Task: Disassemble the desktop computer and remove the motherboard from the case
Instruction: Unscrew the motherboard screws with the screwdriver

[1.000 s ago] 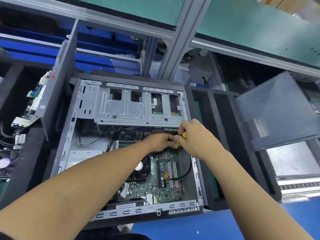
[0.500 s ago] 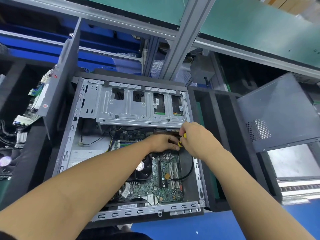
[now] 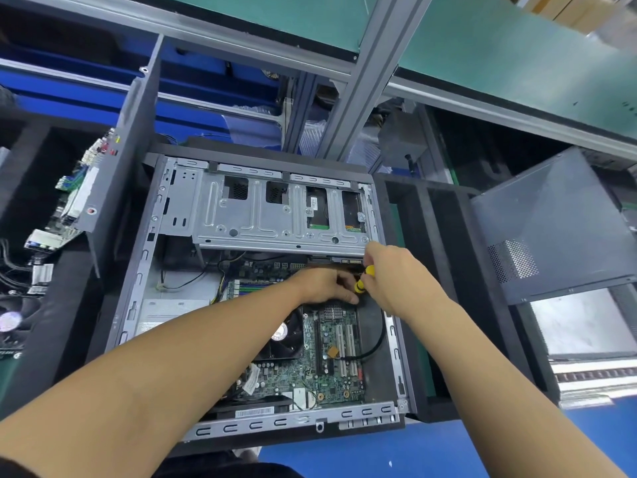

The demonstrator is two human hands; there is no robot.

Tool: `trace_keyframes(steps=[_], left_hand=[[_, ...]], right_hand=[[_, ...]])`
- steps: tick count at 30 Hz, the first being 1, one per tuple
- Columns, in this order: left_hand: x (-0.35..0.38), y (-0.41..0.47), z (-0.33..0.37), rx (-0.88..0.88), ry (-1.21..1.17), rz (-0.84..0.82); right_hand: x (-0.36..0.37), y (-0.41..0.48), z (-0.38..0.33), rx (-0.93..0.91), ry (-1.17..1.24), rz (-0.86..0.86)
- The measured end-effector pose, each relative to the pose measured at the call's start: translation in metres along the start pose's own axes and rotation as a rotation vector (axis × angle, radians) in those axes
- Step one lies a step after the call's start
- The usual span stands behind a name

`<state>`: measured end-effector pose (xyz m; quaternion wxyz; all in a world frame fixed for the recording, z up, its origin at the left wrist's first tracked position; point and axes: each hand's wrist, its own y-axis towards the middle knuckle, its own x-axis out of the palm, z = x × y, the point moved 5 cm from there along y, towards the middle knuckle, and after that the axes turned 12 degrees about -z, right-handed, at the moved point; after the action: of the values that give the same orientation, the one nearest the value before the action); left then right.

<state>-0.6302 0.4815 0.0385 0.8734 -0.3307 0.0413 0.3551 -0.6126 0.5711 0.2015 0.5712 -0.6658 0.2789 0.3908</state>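
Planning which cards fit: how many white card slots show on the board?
2. The left white slot and the right white slot lie side by side on the motherboard, near its right edge. The left hand and right hand may hide more.

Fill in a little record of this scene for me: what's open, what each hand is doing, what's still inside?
computer case: open, lying flat
motherboard: still inside the case
drive cage: silver, at the case's far end
right hand: grips yellow-handled screwdriver
left hand: fingers at the screwdriver's lower end, grip unclear
dark panel: propped right of the case
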Motion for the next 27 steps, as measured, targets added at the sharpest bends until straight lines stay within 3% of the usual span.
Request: trace_keyframes(steps=[6, 12, 18, 23, 27], left_hand=[[-0.0004, -0.0014, 0.003, -0.007, -0.005, 0.017], [-0.0007, 0.003, 0.0016, -0.023, 0.003, 0.027], [-0.0026, -0.0027, 0.0012, 0.049, -0.034, 0.005], [-0.0027, -0.0028, -0.0007, -0.004, 0.024, 0.009], [-0.0033, 0.001, 0.0002, -0.029, 0.07, 0.054]], right_hand=[[0.0005, -0.002, -0.001, -0.043, -0.003, -0.089], [-0.0017, -0.0023, 0.0044, 0.117, -0.004, 0.059], [-0.0037, 0.0013, -0.0012, 0.025, -0.007, 0.001], [-0.0039, 0.0003, -0.0013, -0.05, 0.045, -0.085], [-0.002, 0.0012, 0.0005, -0.027, 0.094, -0.031]])
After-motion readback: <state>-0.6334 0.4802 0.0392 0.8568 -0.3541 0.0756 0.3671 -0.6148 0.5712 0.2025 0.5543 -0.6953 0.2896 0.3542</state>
